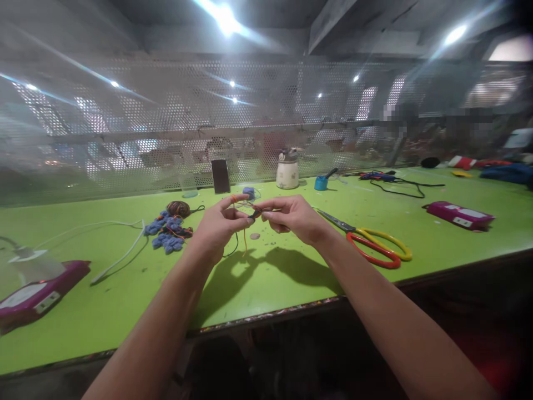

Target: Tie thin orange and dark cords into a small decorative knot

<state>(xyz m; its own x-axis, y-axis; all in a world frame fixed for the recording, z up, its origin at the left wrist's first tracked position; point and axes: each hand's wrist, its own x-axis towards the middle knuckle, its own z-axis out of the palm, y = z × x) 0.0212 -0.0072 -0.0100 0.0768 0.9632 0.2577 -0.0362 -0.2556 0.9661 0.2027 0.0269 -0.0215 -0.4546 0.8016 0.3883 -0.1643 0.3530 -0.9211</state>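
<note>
Both my hands meet above the green table's middle over a small dark piece of yarn work. My left hand pinches its left side between thumb and fingers, with orange yarn looped round the raised index finger. Fingers of my right hand are closed at the piece's right side; whether they also hold a thin tool is too small to tell. Loose orange and dark yarn ends dangle below. Left of my hands lie blue crocheted flower shapes and a multicoloured yarn ball.
Large scissors with red and yellow handles lie to the right. Purple power strips sit at both sides, with a white cable at left. Behind stand a phone, a white bottle and a blue pot, before a perforated screen.
</note>
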